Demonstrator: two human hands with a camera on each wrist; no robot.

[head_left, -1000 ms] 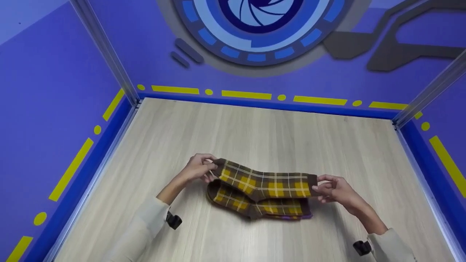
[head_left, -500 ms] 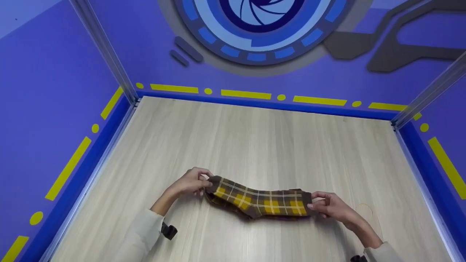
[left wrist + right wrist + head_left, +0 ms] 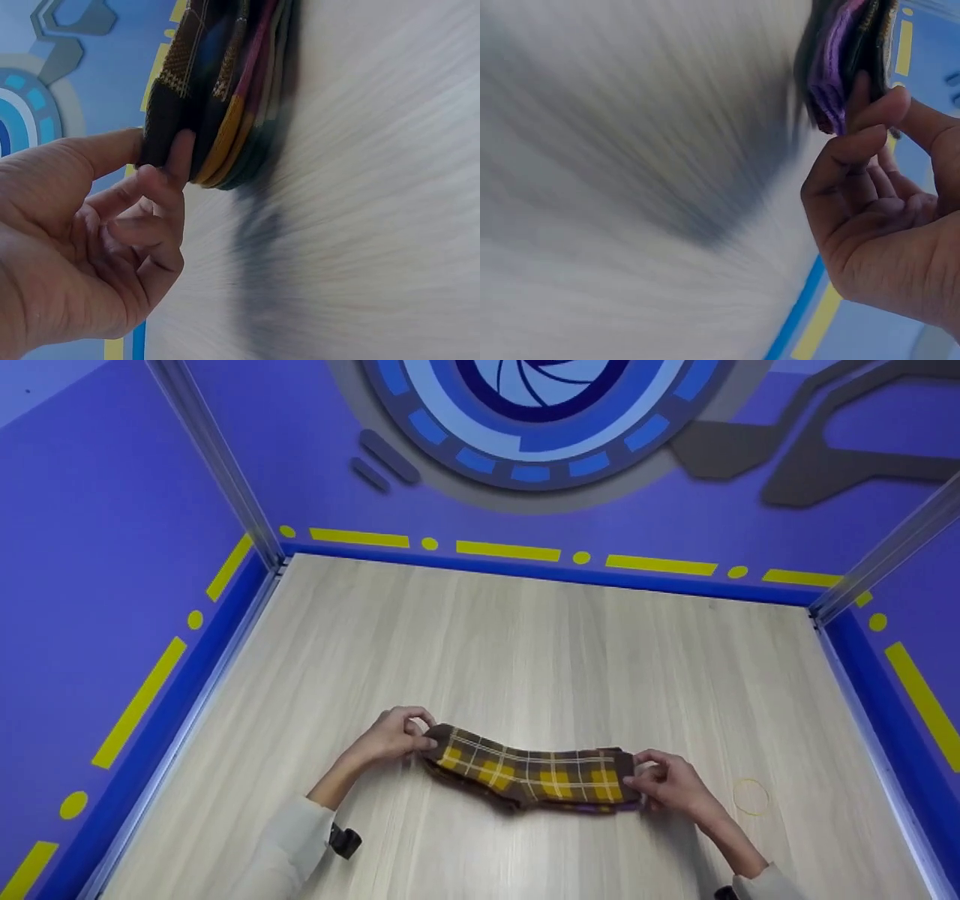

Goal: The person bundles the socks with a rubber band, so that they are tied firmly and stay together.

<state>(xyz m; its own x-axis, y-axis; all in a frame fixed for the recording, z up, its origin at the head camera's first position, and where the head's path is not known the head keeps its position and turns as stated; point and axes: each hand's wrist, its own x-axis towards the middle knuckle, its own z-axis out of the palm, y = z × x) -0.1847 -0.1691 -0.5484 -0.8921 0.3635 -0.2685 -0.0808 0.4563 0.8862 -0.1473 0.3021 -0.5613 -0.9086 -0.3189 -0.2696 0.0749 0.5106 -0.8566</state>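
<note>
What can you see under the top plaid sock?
Under the plaid sock, edges show: another brown sock, mustard toes, green toes, purple cuffs. Their middles are covered, so patterns there stay hidden.

Socks point(image 3: 532, 772) on table point(image 3: 525, 660) — rubber band point(image 3: 734, 797) rightward.

Top sock point(image 3: 532, 772): toe partly hidden by the left hand point(image 3: 394, 735), cuff by the right hand point(image 3: 671, 784). Lower socks point(image 3: 227, 142) beneath it mostly covered; number undeterminable. Yellow loop point(image 3: 734, 797) to its right too thin to identify. Wall emblem point(image 3: 540, 442) beyond it cropped.
</note>
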